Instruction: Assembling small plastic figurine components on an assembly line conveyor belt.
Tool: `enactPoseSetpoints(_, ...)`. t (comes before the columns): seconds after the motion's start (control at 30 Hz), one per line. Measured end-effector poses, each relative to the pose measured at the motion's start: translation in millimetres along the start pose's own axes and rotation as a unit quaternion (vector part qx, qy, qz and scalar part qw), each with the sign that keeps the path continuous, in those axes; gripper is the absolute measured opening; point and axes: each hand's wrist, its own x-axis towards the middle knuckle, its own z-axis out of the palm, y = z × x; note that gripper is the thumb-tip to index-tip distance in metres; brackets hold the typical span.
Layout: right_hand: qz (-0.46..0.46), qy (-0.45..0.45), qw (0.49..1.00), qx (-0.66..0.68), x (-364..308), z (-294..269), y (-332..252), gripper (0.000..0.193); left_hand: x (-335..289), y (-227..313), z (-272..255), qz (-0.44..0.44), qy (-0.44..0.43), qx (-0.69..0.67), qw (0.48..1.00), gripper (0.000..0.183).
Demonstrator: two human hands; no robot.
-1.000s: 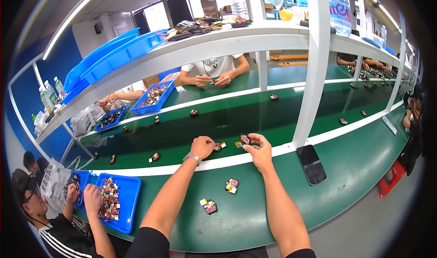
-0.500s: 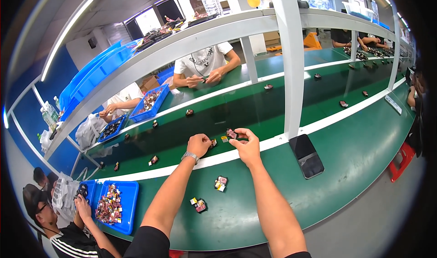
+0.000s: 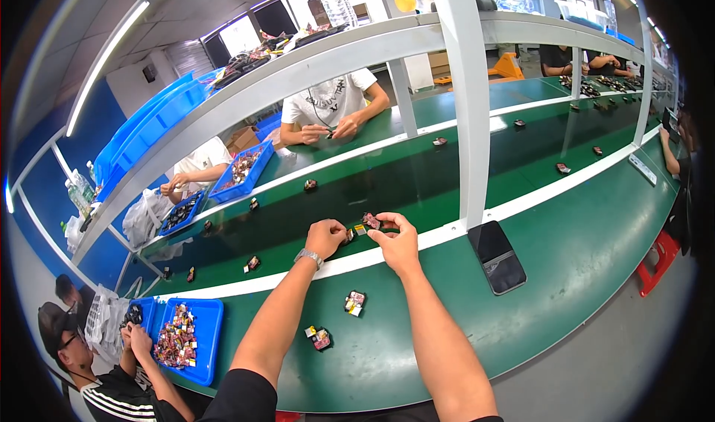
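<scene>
My left hand [image 3: 325,237], with a metal watch at the wrist, is curled over a small dark part [image 3: 349,235] at the white edge strip of the green conveyor belt [image 3: 387,176]. My right hand [image 3: 398,241] pinches a small reddish-black part [image 3: 370,220] between thumb and fingers just above the belt. A yellowish bit [image 3: 360,229] lies between the two hands. On the green table nearer to me lie two more small parts, one [image 3: 354,302] below my hands and one [image 3: 319,338] further down left.
A black phone [image 3: 497,256] lies flat right of my right hand, beside a white shelf post [image 3: 465,116]. Several small parts ride the belt. Other people work across the belt and at lower left beside a blue tray [image 3: 186,340] of parts.
My head view has shifted slightly; both hands stay together at the belt edge, with the right hand still pinching the small part.
</scene>
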Motion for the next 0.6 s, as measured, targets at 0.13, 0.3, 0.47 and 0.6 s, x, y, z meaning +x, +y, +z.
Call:
enactPoseSetpoints(0.13, 0.004, 0.003, 1.0, -0.006, -0.4, -0.2, -0.3, 0.031, 3.5, 6.4, 4.1, -0.017, 0.004, 0.007, 1.0, 0.012)
enactPoseSetpoints(0.3, -0.015, 0.009, 1.0, -0.004, 2.0, -1.9, 2.7, 0.031, 7.9, 13.7, 10.9, -0.021, 0.007, 0.02, 1.0, 0.012)
enactPoseSetpoints(0.47, -0.007, 0.01, 1.0, -0.007, 2.2, 1.4, 3.6, 0.031, 8.9, 10.9, 12.0, -0.034, 0.007, 0.005, 0.999, 0.013)
enactPoseSetpoints(0.6, 0.003, 0.011, 1.0, 0.024, 1.9, -2.9, 0.2, 0.032, 8.6, 15.3, 9.3, -0.024, 0.007, -0.013, 1.0, 0.018)
